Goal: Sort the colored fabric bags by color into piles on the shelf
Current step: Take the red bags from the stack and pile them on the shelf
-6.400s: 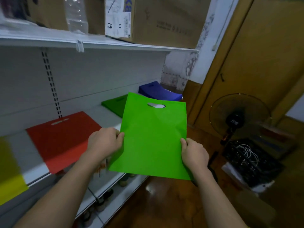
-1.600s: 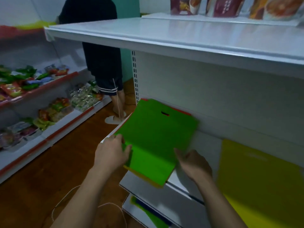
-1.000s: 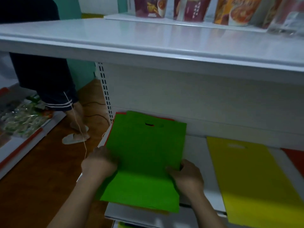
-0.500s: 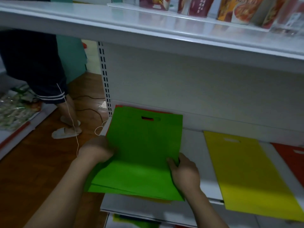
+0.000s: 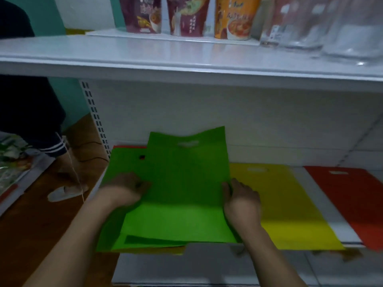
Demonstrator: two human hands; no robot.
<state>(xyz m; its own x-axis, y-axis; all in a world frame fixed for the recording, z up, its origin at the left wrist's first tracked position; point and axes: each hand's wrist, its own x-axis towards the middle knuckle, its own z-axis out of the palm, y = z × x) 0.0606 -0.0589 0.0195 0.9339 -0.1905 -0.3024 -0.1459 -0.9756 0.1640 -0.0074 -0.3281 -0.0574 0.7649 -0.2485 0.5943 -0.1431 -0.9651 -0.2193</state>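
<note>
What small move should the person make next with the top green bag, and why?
Probably lift the top green bag clear of the mixed stack. Both the left hand and the right hand grip its side edges, its top edge is raised, and another green bag with red edges lies beneath.

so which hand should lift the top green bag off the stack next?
Probably right. The right hand already grips the top green bag at its right edge, with the raised side near it. The left hand is blurred, lying across the green bag beneath.

Dim indoor light, motion blur, wide-angle distortion
</note>
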